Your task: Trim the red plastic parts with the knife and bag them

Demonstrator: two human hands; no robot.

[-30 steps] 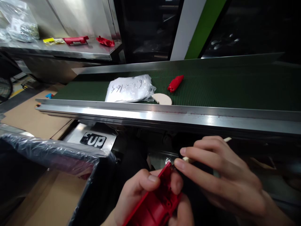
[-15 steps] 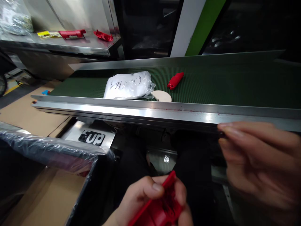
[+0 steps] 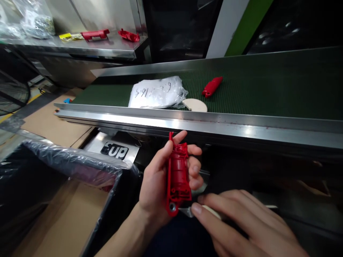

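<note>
A red plastic housing shell (image 3: 179, 171) rests in my left hand (image 3: 154, 178), its hollow, ribbed side facing up. My left thumb presses one edge and the fingers curl round the other. At its lower end is a round eye with a metal-looking insert. My right hand (image 3: 241, 217) grips a small knife (image 3: 211, 211) with a pale handle. The knife's short blade touches or nearly touches the shell beside that eye; exact contact is hard to tell.
Ahead runs a green conveyor belt (image 3: 252, 85) with a metal rail (image 3: 150, 116). On it lie a red part (image 3: 212, 86), a beige disc (image 3: 197, 105) and a marked plastic bag (image 3: 155, 92). A lined box (image 3: 123, 178) stands left; red parts (image 3: 95, 34) sit on a metal shelf (image 3: 102, 51).
My left hand has lifted the red shell and turned it more upright. My right hand has moved left and down to the shell's lower end, where the knife now shows. The view has shifted slightly.
</note>
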